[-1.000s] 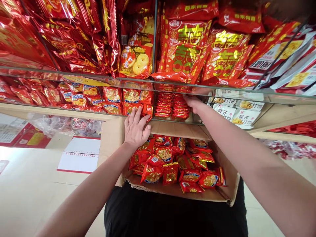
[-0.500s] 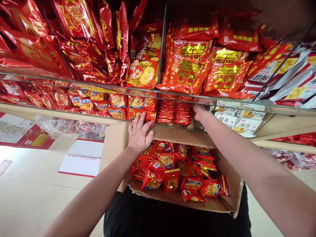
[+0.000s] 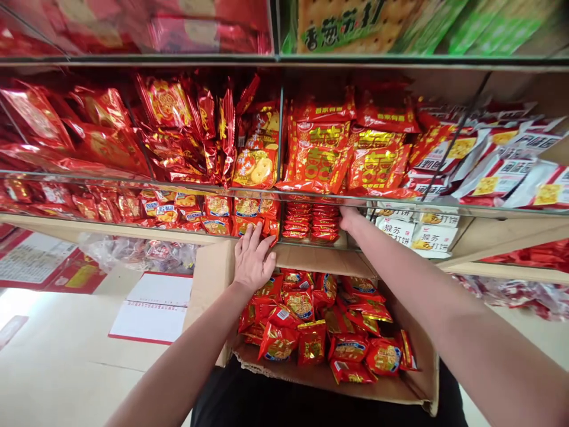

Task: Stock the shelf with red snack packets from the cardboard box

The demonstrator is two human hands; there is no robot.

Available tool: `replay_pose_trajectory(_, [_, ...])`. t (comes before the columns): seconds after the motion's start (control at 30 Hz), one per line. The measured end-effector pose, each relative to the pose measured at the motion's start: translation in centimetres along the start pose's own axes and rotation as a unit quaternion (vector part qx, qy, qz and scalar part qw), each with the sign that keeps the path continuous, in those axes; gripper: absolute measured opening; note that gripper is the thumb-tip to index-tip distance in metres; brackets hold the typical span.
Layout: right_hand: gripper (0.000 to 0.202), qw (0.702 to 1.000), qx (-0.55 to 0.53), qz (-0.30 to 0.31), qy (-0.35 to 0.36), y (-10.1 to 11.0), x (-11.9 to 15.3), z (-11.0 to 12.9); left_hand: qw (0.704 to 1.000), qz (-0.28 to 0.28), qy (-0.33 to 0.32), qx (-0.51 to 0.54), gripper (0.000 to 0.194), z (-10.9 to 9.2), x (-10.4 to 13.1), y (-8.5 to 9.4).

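My left hand [image 3: 254,261] lies with fingers spread against the red snack packets [image 3: 245,225] at the front of the lower shelf, just above the carton's back edge. My right hand [image 3: 349,220] reaches into that shelf beside the stacked small red packets [image 3: 325,220]; its fingers are hidden behind the shelf edge and the stack. Below both hands, an open cardboard carton [image 3: 324,261] rests on my lap. Several loose red and gold packets [image 3: 311,343] lie in it.
White biscuit packets [image 3: 411,233] stand right of my right hand. Above runs a glass-edged shelf of large red bags [image 3: 322,157]. Plastic-wrapped goods [image 3: 151,252] lie under the shelf at left, near a white sheet with red trim [image 3: 151,305] on the floor.
The view has tipped upward, so the shelves sit lower and a higher shelf with green packs shows. Both hands stay at nearly the same places on the shelf.
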State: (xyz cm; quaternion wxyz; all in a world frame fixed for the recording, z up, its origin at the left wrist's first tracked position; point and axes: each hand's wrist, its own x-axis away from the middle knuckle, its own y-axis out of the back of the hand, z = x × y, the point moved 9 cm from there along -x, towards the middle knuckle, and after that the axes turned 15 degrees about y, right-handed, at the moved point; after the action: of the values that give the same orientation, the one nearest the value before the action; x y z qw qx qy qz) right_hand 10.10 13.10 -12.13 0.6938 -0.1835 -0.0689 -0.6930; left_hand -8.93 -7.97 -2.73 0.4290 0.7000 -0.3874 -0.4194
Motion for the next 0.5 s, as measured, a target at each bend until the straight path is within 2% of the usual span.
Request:
replay_pose_trajectory(0.3, [0.025, 0.999, -0.050, 0.007, -0.015, -0.8, 0.3, 0.7, 1.000, -0.002, -0.003, -0.016, 0.041, 0.1, -0.2, 0.3])
replay_pose_trajectory(0.4, [0.028, 0.998, -0.055, 0.019, -0.003, -1.0, 0.7, 1.3, 1.000, -0.002, -0.008, -0.024, 0.041, 0.2, -0.3, 0.4])
replay_pose_trajectory(0.5, [0.021, 0.998, -0.051, 0.034, 0.030, -1.3, 1.8, 2.7, 0.999, -0.002, -0.018, -0.032, 0.042, 0.1, -0.4, 0.5])
